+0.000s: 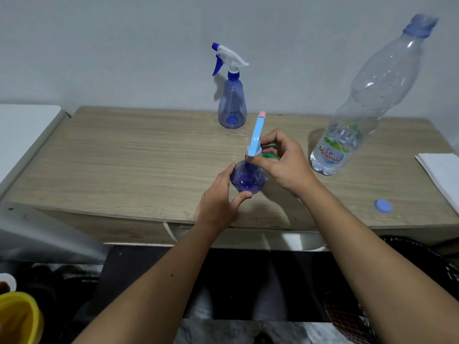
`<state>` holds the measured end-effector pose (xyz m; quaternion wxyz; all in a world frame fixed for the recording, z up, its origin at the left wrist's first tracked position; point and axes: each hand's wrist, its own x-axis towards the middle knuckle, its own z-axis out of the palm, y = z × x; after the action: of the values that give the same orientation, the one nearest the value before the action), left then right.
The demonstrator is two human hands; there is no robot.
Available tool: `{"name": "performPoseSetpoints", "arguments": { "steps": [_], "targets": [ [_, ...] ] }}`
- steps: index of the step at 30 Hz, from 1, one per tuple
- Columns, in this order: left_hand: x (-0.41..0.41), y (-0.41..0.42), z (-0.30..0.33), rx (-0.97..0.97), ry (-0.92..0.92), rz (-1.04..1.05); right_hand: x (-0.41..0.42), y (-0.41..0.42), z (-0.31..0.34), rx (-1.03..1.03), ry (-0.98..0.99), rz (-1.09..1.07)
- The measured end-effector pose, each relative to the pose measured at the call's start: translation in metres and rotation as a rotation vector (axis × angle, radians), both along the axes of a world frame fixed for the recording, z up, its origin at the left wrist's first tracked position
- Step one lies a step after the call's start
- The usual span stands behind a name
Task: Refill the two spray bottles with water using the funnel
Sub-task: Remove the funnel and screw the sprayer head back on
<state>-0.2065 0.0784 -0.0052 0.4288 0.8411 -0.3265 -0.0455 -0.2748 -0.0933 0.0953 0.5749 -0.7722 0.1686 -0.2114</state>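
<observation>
Funnel (green, seemingly) mostly behind right hand.

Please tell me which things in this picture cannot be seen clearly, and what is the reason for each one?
- Green object, head view: mostly hidden behind the right hand; its shape cannot be told.
- Neck of the near blue spray bottle, held by the left hand: covered by the light-blue spray head.
- Yellow container: cut by the bottom-left edge.
- Large clear water bottle's cap: blurred.

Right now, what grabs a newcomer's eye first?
The two hands at centre: left hand grips a blue spray bottle, right hand pinches the light-blue sprayer top at its neck. A large water bottle towers at right; a second spray bottle stands behind.
</observation>
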Motion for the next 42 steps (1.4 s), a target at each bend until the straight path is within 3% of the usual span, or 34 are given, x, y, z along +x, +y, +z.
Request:
{"name": "performPoseSetpoints", "arguments": {
  "steps": [4,42],
  "targets": [
    [0.0001,-0.0002,-0.0003,0.009,-0.001,-0.016,0.0002,-0.0036,0.0018,-0.066,0.03,-0.027],
    [-0.001,-0.0001,0.0044,0.022,-0.013,-0.002,-0.0053,-0.0103,-0.0026,-0.006,-0.06,0.009]
  ]
}}
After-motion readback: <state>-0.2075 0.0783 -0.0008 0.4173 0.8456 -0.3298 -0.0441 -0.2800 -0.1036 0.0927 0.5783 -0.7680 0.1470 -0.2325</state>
